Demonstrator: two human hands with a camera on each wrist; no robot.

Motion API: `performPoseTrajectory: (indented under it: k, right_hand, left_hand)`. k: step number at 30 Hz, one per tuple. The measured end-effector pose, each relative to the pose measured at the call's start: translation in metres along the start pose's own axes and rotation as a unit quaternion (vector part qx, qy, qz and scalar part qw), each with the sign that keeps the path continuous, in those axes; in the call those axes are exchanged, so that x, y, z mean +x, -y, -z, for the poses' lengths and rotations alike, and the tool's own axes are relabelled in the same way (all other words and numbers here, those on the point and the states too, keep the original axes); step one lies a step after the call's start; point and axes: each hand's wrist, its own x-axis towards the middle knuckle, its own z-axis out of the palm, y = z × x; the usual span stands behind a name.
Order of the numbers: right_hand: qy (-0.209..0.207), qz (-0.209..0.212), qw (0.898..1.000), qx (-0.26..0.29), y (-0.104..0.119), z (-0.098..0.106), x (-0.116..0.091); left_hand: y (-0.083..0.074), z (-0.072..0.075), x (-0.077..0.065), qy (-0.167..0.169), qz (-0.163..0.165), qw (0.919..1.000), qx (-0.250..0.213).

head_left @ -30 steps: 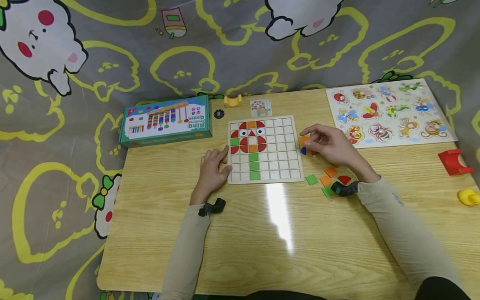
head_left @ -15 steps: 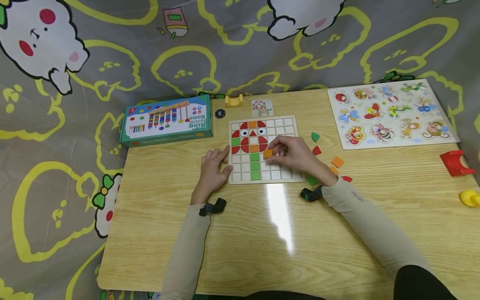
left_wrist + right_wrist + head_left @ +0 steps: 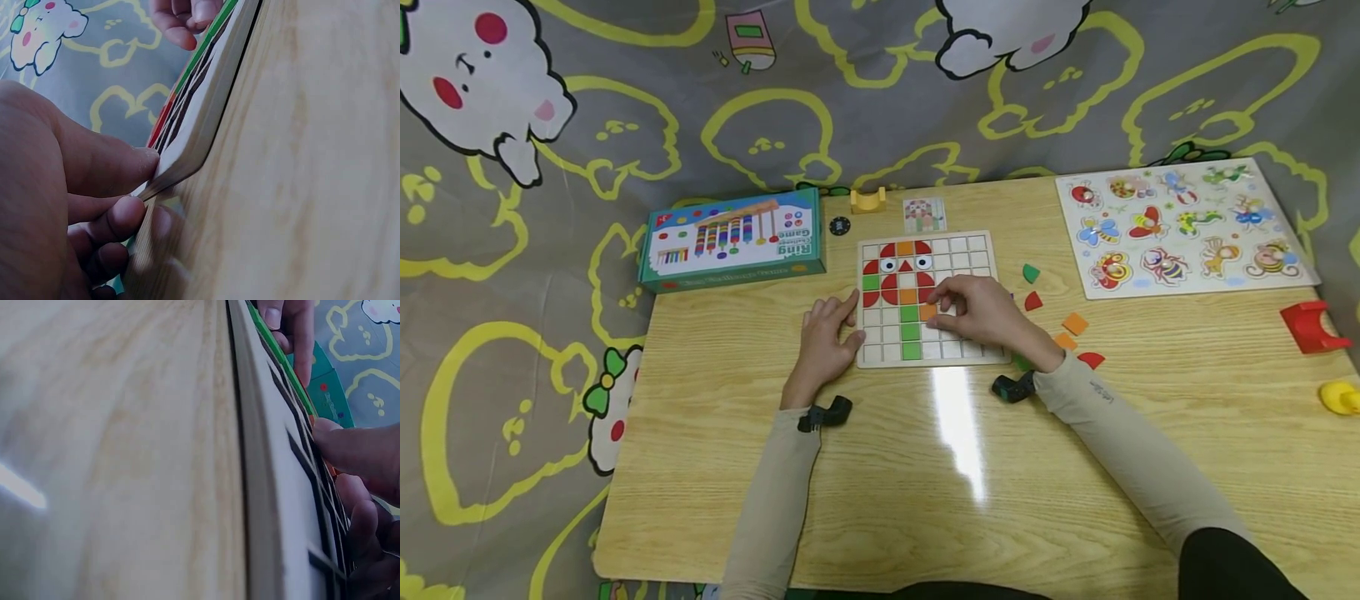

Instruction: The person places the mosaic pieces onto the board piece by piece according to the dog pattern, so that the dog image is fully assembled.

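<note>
A white square grid board point(image 3: 977, 260) lies on the wooden table, its upper left filled with red, orange and green tiles around two eye tiles. Down one column below run several green square tiles point(image 3: 910, 332). My right hand point(image 3: 988, 312) pinches an orange square tile point(image 3: 928, 312) between thumb and fingers, low over the cell right of the top green square. In the right wrist view the right thumb point(image 3: 350, 447) sits at the tile's edge. My left hand point(image 3: 826, 343) rests against the board's left edge, thumb and index fingertips touching it apart.
Loose orange squares point(image 3: 1075, 323), red quarter-circle pieces point(image 3: 1091, 360) and a green one point(image 3: 1031, 272) lie right of the board. A pattern card point(image 3: 924, 215), yellow block point(image 3: 868, 201) and black disc point(image 3: 839, 226) stand behind. A ring game box point(image 3: 733, 242) and insect puzzle point(image 3: 1183, 225) flank them.
My right hand has come left from the loose pieces to the board with an orange square and lowered it beside the green column. The left hand has stayed at the board's edge.
</note>
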Motion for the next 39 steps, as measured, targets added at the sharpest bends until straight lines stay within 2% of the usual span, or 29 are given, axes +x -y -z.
performPoseTrajectory:
  k: [13,18,21,26,32,35,39]
  right_hand:
    - [0.014,-0.001,1.0,0.007,0.0,0.002,0.001]
    - [0.004,0.008,0.999,0.044,-0.008,0.008,-0.006]
    - [-0.011,0.005,0.998,0.068,-0.016,0.023,-0.018]
    - [-0.031,-0.021,0.998,0.055,-0.043,0.059,-0.052]
    - [-0.007,-0.077,0.997,0.014,-0.072,0.101,-0.098]
    - [0.005,-0.093,0.996,-0.01,-0.08,0.112,-0.114]
    - [0.013,-0.099,0.994,-0.038,-0.087,0.116,-0.123]
  left_hand:
    - [0.001,-0.001,-0.001,-0.005,-0.009,0.9999,0.002]
    - [0.0,-0.002,-0.001,-0.004,-0.009,1.0,0.001]
    - [0.0,-0.002,0.0,-0.005,-0.01,0.9999,0.001]
    - [-0.001,-0.002,0.0,-0.008,-0.008,0.9999,0.001]
    - [-0.001,-0.002,-0.001,0.0,0.001,1.0,0.008]
    - [-0.001,-0.002,-0.001,-0.001,0.001,1.0,0.006]
    - [0.0,-0.004,0.0,-0.004,-0.002,1.0,-0.001]
